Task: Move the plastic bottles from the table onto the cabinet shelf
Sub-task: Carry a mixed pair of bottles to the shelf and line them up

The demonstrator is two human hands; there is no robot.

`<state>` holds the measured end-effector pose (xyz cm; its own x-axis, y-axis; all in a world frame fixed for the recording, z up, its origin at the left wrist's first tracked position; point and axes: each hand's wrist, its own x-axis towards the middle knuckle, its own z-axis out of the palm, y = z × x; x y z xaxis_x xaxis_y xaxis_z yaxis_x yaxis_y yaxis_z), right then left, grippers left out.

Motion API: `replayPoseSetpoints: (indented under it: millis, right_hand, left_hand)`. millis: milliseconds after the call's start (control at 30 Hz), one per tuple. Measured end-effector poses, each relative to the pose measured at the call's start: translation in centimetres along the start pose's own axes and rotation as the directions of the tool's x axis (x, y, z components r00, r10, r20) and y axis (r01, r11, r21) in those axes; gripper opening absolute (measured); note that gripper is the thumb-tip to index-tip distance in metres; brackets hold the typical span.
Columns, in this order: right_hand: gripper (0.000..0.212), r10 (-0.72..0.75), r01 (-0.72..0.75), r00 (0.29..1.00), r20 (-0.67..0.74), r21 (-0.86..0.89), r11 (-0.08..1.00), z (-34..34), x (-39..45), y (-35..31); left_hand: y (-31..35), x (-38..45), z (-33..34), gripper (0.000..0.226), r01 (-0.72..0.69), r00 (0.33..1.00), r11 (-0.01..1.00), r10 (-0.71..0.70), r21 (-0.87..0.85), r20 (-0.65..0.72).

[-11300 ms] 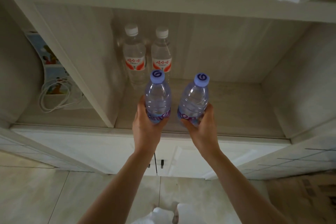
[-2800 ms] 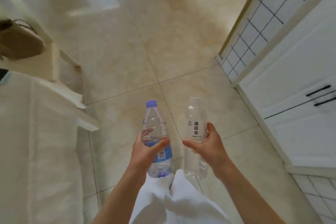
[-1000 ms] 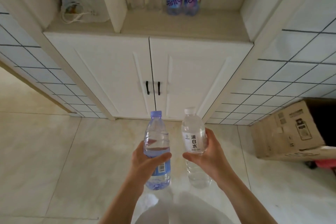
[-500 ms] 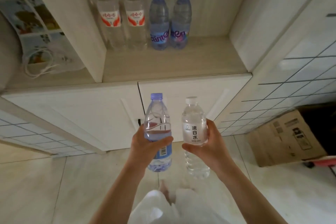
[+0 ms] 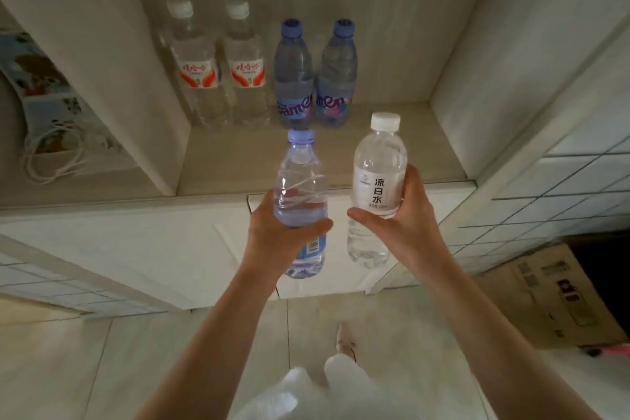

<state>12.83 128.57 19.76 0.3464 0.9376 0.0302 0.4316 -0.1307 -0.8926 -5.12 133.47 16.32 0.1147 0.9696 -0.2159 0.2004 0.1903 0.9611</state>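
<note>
Each hand grips one upright bottle: left hand [image 5: 276, 235] the blue bottle [image 5: 301, 205], right hand [image 5: 399, 225] the clear bottle [image 5: 376, 188]. The free shelf [image 5: 392, 154] part lies ahead, nearer the right hand.

Soft, dim indoor light fills the scene, with no hard shadows. Beyond the fingers [image 5: 410, 181] the shelf recess [image 5: 392, 143] sits in muted shade, darkest at its left wall. Below the fingers the floor tiles [image 5: 85, 368] catch a pale sheen and the white clothing [image 5: 306, 395] washes out. Straight edges bow toward the frame borders from the wide lens. Fine detail looks slightly smeared and grainy throughout
</note>
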Motion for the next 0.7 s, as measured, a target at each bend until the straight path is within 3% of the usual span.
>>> replayPoseSetpoints:
  millis: [133,267,433,700]
  right_hand:
    - [0.075,-0.103,0.104,0.994,-0.034,0.032,0.994,-1.8,4.1,-0.9]
    - [0.071,-0.146,0.149,0.988,-0.058,0.054,0.987,-2.8,7.6,-0.7]
    - [0.072,-0.193,0.200,0.978,-0.079,0.085,0.976,-2.1,10.5,0.9]
    - [0.079,-0.264,0.265,0.964,-0.025,0.154,0.952,-1.2,11.9,2.8]
  left_hand:
    - [2.7,2.9,1.5,0.067,-0.102,0.993,0.994,0.104,0.029,-0.059]
    - [4.7,5.1,3.4,0.068,-0.163,0.980,0.986,0.166,0.033,-0.114]
    - [4.9,7.3,5.7,0.073,-0.232,0.955,0.971,0.214,-0.067,-0.207]
    - [3.8,9.2,7.0,0.073,-0.255,0.929,0.966,0.231,-0.046,-0.289]
